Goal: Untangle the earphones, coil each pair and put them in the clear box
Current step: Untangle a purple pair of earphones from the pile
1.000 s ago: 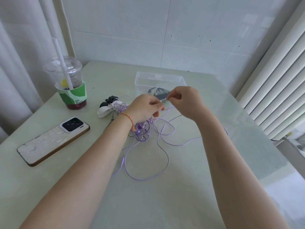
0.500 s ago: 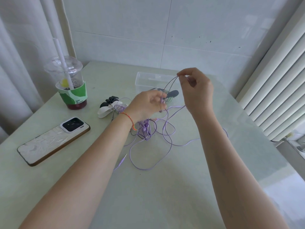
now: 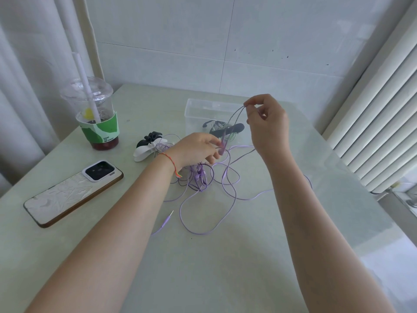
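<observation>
A tangle of purple earphones lies on the pale green table, its jack plug loose toward me. My left hand pinches a purple part of the cable low over the tangle. My right hand is raised and pinches a loop of the same cable between thumb and forefinger, so two strands run taut between my hands. Behind them stands the clear box, with dark earphones inside it.
A black and a white hair clip lie left of the tangle. A phone rests face down at the left. A lidded drink cup with a straw stands at the back left. A radiator runs along the right edge.
My hands were together over the tangle. My right hand has risen up and away with a loop of purple cable, while my left hand stayed low; the loops on the table shifted.
</observation>
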